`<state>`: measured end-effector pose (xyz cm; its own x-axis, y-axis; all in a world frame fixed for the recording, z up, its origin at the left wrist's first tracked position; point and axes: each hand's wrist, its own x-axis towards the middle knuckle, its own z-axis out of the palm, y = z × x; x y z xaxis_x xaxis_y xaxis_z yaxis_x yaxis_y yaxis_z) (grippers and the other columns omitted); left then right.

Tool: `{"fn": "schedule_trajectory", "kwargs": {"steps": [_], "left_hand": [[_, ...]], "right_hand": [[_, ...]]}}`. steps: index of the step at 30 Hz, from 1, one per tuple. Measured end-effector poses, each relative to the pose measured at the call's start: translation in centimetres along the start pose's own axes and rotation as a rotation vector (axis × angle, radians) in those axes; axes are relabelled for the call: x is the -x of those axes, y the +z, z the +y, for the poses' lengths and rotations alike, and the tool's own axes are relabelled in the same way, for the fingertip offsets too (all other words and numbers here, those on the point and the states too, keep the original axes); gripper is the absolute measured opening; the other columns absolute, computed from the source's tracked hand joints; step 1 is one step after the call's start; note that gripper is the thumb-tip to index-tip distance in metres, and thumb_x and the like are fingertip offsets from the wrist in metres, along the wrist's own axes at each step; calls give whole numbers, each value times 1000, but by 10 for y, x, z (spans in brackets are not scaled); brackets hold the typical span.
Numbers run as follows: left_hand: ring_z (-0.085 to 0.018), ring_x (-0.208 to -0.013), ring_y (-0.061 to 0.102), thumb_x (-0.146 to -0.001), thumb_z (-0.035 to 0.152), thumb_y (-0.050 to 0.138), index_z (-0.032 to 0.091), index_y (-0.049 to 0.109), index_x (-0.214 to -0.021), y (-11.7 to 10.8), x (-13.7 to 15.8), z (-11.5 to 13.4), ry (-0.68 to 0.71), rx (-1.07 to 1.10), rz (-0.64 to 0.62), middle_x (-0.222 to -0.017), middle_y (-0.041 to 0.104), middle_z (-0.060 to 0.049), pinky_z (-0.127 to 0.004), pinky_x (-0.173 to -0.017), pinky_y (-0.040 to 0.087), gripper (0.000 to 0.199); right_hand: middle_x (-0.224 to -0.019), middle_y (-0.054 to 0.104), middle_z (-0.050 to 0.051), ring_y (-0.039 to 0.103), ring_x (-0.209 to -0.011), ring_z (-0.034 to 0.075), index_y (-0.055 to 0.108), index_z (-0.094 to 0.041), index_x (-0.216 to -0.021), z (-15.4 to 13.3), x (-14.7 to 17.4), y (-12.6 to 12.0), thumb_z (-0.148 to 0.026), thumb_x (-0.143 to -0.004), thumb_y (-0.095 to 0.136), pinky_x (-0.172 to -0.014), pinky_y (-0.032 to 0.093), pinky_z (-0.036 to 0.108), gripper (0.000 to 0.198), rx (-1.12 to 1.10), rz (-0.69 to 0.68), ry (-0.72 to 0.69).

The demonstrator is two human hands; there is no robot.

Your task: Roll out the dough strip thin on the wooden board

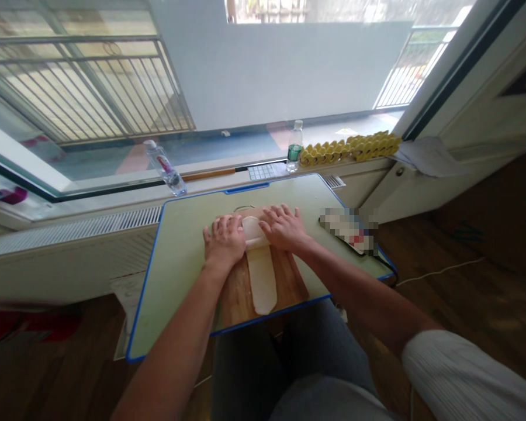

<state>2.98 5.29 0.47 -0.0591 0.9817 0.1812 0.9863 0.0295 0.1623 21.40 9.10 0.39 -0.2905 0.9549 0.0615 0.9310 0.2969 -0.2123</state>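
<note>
A long strip of flattened pale dough [263,280] lies on a wooden cutting board [234,295], its near end rounded. Across the strip, between my hands, runs a pale bar [256,242] that looks like a rolling pin; its ends are hidden under my palms. My left hand [225,238] rests palm down at the bar's left end, fingers stretched forward. At the right end lies my right hand [284,228], palm down with its fingers spread. More of the dough shows beyond the bar, between the two hands.
The board sits on a pale green folding table [175,275] with a blue rim. A phone-like object [348,234], partly blurred, lies at its right with a cable. Along the window sill stand two plastic bottles [294,149] and yellow egg trays [350,147].
</note>
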Motion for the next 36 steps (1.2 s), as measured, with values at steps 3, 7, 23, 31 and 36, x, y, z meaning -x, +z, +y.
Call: {"fn": "schedule_trajectory", "kwargs": {"steps": [3,7,23,31,36], "left_hand": [[-33,-152,45,-107,38,38,29,55,-156,0,-13,-2,-35,13,-82,-167,51,-11,-64,-127,33,53],[-33,-160,37,-109,44,34,27,46,-164,-3,3,3,-44,15,-146,-174,42,-10,-68,-130,27,59],[-33,-163,32,-108,55,25,28,43,-167,0,-22,1,-64,56,-195,-177,37,-10,-70,-130,25,67],[-33,-164,32,-109,47,23,26,45,-166,-8,46,12,-28,-4,-153,-177,37,-7,-68,-132,25,65],[-29,-164,31,-110,48,22,26,42,-168,-8,80,14,25,-6,-101,-177,37,-5,-63,-132,28,65]], "right_hand": [[-175,40,7,30,-161,37,43,-27,-166,0,-12,-1,-57,-111,32,-129,25,69,64,-14,-30,17],[-176,38,8,31,-162,37,41,-22,-168,-2,8,-1,-53,-111,32,-129,26,67,65,8,-40,7],[-178,31,11,26,-165,37,34,-17,-171,-4,-11,0,-59,-111,26,-131,23,64,74,8,-34,59],[-174,40,12,29,-163,35,40,-12,-168,-13,59,4,-47,-112,25,-131,23,62,68,54,26,39],[-175,38,12,28,-164,32,40,-13,-168,-17,95,7,-52,-113,21,-132,20,59,70,64,54,27]]}}
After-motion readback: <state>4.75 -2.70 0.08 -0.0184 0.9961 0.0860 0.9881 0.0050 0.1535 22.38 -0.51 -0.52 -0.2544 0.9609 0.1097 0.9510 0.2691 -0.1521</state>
